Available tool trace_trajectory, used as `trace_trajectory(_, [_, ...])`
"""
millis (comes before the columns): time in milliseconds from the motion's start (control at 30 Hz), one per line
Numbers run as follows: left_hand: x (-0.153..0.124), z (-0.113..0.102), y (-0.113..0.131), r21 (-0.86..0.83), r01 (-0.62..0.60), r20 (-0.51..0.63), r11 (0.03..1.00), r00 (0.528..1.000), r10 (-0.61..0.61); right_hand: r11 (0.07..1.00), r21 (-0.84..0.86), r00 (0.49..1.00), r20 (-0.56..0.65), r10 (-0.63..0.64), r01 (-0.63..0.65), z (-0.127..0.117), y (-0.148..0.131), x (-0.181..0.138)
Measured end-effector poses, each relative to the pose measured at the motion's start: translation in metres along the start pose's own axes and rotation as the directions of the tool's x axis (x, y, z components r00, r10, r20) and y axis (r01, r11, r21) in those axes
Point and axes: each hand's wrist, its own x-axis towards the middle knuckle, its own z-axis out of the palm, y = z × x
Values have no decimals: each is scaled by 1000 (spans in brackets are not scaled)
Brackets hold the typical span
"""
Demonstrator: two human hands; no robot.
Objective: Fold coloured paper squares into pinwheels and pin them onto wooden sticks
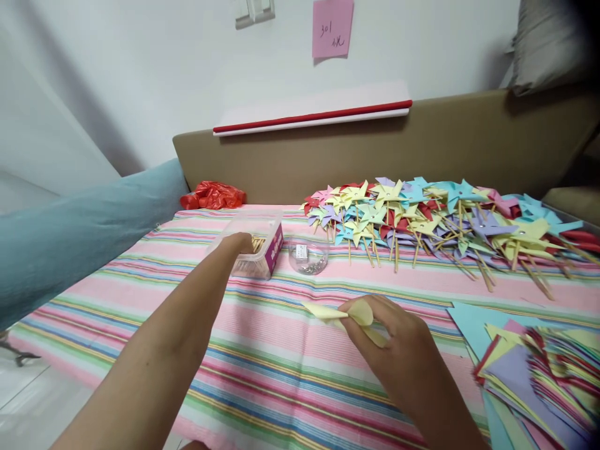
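My right hand (391, 340) pinches a folded yellow paper pinwheel head (347, 315) just above the striped cloth (262, 350). My left hand (239, 242) reaches into a clear plastic box (260, 245) of wooden sticks with a purple label; its fingers are hidden inside. Next to the box stands a small clear cup (308, 256) of metal pins.
A big pile of finished paper pinwheels (440, 219) on sticks covers the far right of the cloth. Stacked cut coloured paper (539, 369) lies at the near right. A red plastic bag (213, 195) sits at the back left, a blue pillow (70, 231) on the left.
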Motion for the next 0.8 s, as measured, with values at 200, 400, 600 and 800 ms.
trace_trajectory(200, [4,-1,3,70,106,183,992,976,-117,1000,10,999,34,-7,7,3,-4,2])
trace_trajectory(400, [-14,-12,18,-2,105,81,994,991,-105,999,-41,999,32,-3,4,3,0,-1])
trace_trajectory(600, [-63,-59,57,-140,-19,-408,990,912,-40,994,34,992,76,105,-107,-3,3,-7])
trace_trajectory(800, [-204,-40,96,-495,-702,-816,512,578,4,902,169,913,-30,407,-397,-11,3,-8])
